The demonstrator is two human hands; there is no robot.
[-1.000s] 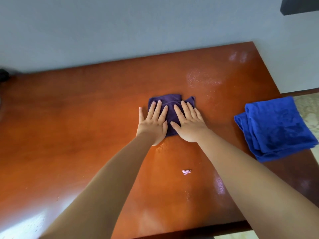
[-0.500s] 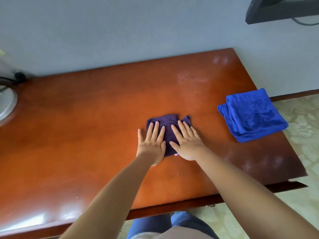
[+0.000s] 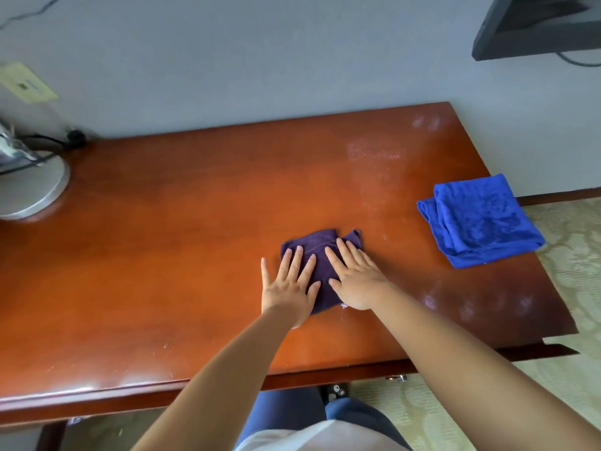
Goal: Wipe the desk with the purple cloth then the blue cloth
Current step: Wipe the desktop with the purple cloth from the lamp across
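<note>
Reddish-brown desk (image 3: 162, 255) surface, set against a pale grey wall, fills the head view. Left hand (image 3: 289, 284) lies flat, fingers straight and slightly spread, pressing the near-left part of the purple cloth (image 3: 320, 247); it grips nothing. Right hand (image 3: 356, 281) lies flat just beside it, fingers straight and pointing toward 11 o'clock, pressing the near-right part of the same cloth; it also grips nothing. Both palms overlap the near edge of the purple cloth, which is folded into a compact pad near the desk's middle, slightly right of centre; its far edge and one raised corner show beyond the fingertips at 12 o'clock. No marked long axis is evident; the pad is roughly square. Judgement: the purple-cloth wipe is in progress, and the blue-cloth step is not yet begun. Blue cloth (image 3: 481, 222) lies folded, well apart, at about 2 o'clock from the hands, near the desk's right edge; its long axis runs roughly from 10 to 4 o'clock. The right hand is the nearer one to it. Pale smears (image 3: 370, 151) show at 1 o'clock beyond the purple cloth, and more near the right front corner. A round grey base (image 3: 35, 190) stands at 9 o'clock, far left.
</note>
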